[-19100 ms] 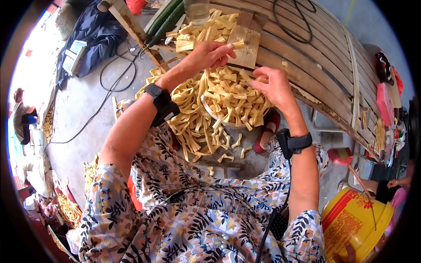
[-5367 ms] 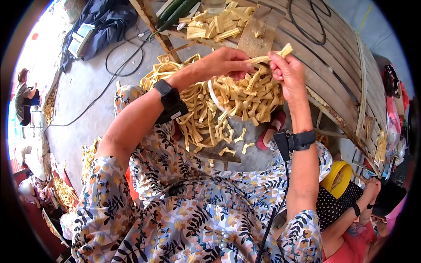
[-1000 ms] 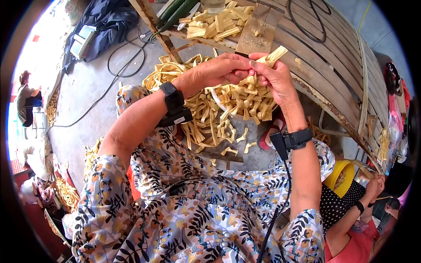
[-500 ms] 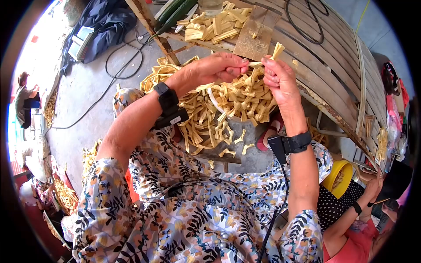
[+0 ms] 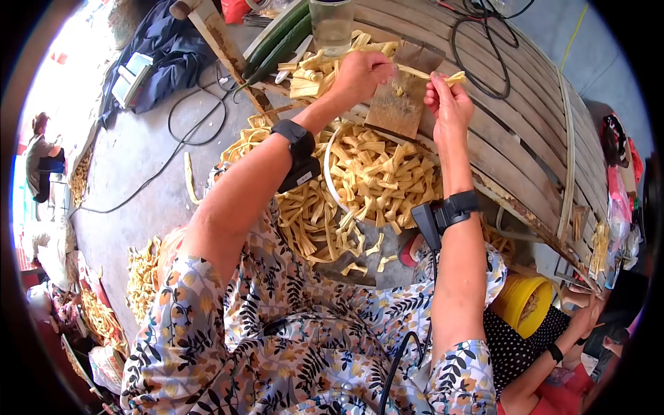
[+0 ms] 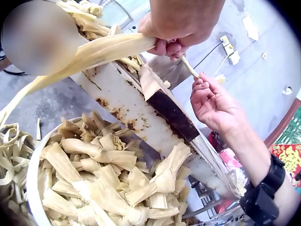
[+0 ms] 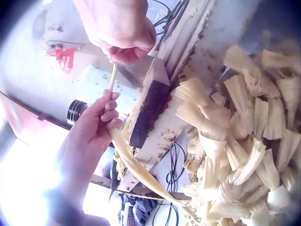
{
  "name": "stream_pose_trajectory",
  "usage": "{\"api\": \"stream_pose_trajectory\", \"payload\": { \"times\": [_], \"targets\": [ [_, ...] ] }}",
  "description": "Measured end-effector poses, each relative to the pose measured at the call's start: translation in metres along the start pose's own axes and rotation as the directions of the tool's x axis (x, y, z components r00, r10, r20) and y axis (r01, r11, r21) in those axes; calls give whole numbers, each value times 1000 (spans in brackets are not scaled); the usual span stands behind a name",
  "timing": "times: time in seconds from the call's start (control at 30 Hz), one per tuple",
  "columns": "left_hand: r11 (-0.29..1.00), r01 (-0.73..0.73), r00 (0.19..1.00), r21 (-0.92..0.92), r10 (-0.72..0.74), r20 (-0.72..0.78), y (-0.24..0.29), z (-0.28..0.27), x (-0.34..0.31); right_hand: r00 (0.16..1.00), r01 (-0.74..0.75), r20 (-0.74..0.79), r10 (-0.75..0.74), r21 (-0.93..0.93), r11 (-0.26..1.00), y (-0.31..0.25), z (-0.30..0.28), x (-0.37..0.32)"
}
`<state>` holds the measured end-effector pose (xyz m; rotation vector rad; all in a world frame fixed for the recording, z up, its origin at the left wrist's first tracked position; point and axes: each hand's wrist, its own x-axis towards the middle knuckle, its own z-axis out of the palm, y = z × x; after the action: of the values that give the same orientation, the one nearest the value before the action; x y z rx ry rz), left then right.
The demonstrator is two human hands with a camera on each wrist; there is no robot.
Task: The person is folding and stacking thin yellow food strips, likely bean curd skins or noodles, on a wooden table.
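Note:
My left hand [image 5: 363, 75] is raised over the near edge of the slatted table, its curled fingers gripping a long pale yellow strip [image 6: 110, 47]. My right hand [image 5: 446, 107] pinches the same strip, whose flared end [image 5: 455, 78] sticks out past the fingers. A narrow, taut stretch [image 7: 113, 75] spans the two hands. From the left hand a wide tail droops toward the floor pile. Below both hands stands a white-rimmed tub [image 6: 35, 181], heaped with knotted pale yellow pieces [image 5: 384, 173]. A wooden board [image 5: 398, 104] lies on the table between the hands.
Loose long strips [image 5: 304, 225] hang beside the tub. On the slatted table [image 5: 512, 145] are cut strips [image 5: 311, 79], a glass of water [image 5: 332, 28], green cucumbers [image 5: 280, 45] and a black cable [image 5: 477, 62]. A yellow bucket [image 5: 522, 304] is near another person at right.
Half a second ago the hands were closer together and lower. Since then the left hand has moved up and left, and the stretch of strip between them is longer. The head view has shifted.

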<state>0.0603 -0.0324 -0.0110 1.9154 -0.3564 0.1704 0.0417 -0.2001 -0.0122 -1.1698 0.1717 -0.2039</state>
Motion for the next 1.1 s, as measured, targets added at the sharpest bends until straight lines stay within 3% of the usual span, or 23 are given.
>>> {"api": "stream_pose_trajectory", "payload": {
  "times": [0.13,0.2,0.33,0.43,0.53,0.57,0.67,0.8,0.93,0.97,1.1],
  "targets": [
    [999,-49,998,20,49,-32,-10,5,8,999,1,-36,0,14,1000,4,1,8],
    [1000,6,999,17,-5,-38,-11,8,9,998,-7,-57,8,12,1000,7,0,10],
    [999,30,996,20,-28,-82,-22,16,9,999,15,-28,-20,-164,986,14,0,10],
    [981,-13,993,194,35,-111,-31,16,6,996,52,-45,-74,-368,928,16,-8,6],
    [992,80,992,95,-70,-103,-21,0,-3,996,-42,-91,4,-417,908,2,-23,-11],
    [991,129,991,-24,-129,21,-16,-3,-9,998,-59,-1,64,-383,922,-2,-25,-16],
    [921,218,947,-323,-120,299,0,-11,-31,945,-188,141,294,-499,846,-25,-15,-41],
    [847,346,872,-404,-131,472,8,-16,-52,908,-231,173,381,-551,802,-20,-21,-72],
    [941,232,876,-247,-92,473,12,-13,-61,961,-37,168,222,-715,698,-33,-33,-86],
    [942,208,883,-263,-65,465,15,-10,-65,970,73,210,122,-730,680,-33,-35,-85],
    [958,164,872,-235,-29,488,32,-2,-77,920,-109,263,290,-539,835,-28,-21,-89]
  ]
}}
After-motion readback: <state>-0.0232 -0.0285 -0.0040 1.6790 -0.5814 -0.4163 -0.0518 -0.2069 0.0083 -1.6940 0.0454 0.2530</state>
